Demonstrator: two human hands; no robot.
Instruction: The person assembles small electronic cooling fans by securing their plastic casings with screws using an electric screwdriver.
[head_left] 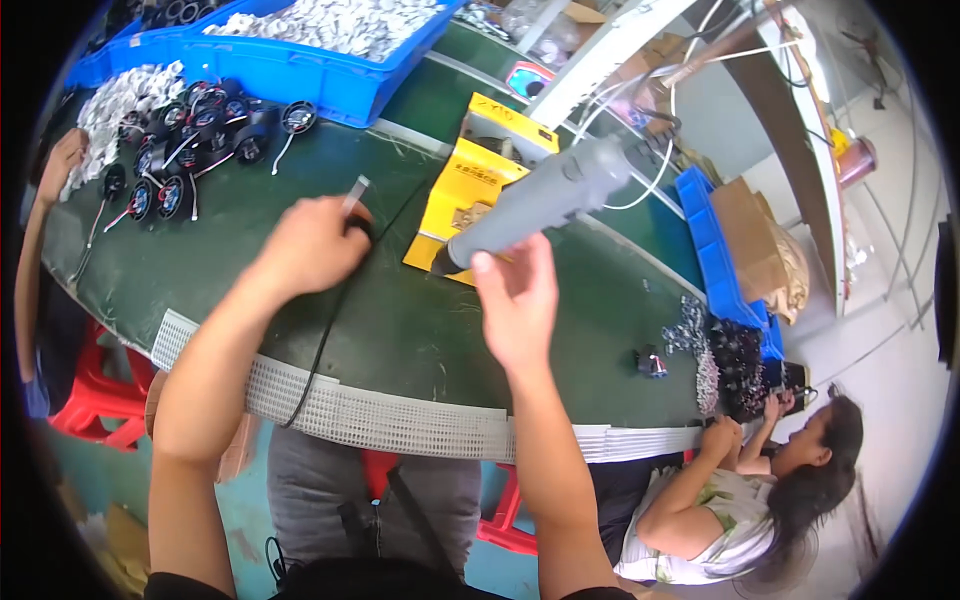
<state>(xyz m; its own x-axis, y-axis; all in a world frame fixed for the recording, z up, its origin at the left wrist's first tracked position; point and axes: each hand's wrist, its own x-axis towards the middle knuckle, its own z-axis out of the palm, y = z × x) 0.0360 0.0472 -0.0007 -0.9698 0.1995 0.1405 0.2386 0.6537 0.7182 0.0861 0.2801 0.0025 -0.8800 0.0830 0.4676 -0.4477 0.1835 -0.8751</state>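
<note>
Left of the yellow box (pixel 455 188), the left hand (pixel 312 245) pinches a dark part (pixel 359 224); across the box slants a grey tool (pixel 535 205), right hand (pixel 519 308) alongside, fingers parted, grip unclear. Likely tool-handling, next needing steadiness.

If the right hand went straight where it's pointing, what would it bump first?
The right hand would probably bump the grey electric screwdriver first. They look very close, but I can't tell whether they touch.

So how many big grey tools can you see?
1. The grey tool is close by the person's right hand, slanting across the yellow box. Others might be hidden from view.
</note>
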